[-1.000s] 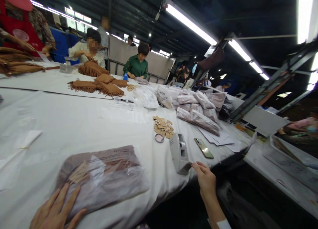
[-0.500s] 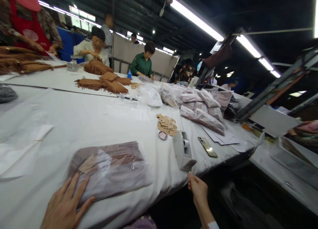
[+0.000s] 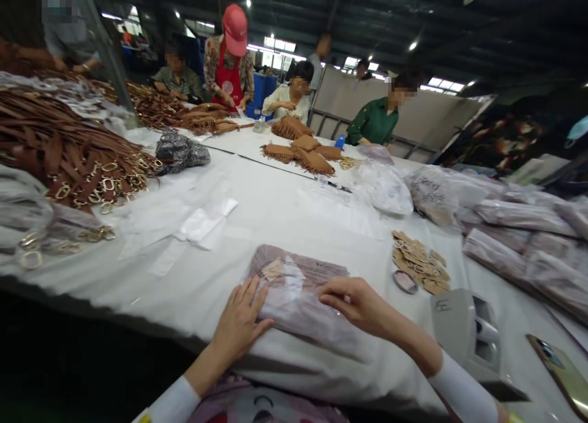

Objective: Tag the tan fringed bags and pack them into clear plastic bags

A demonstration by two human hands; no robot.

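A clear plastic bag holding a folded mauve fringed item (image 3: 298, 285) lies on the white table (image 3: 285, 215) near its front edge. My left hand (image 3: 241, 322) presses flat on the bag's near left corner, fingers spread. My right hand (image 3: 356, 303) rests on the bag's right side, fingers stretched left across the plastic; whether it pinches a strip of tape I cannot tell. A grey tape dispenser (image 3: 468, 334) stands just right of my right forearm.
A pile of tan paper tags (image 3: 420, 261) and a small round tin (image 3: 405, 281) lie right of the bag. Filled bags (image 3: 519, 239) are stacked at the right, a phone (image 3: 558, 368) near the dispenser. Brown straps with gold rings (image 3: 68, 153) cover the left. Several people work at the far side.
My right hand left the tape dispenser and moved left onto the bag. The view swung left, showing the strap pile. My left hand stays on the bag.
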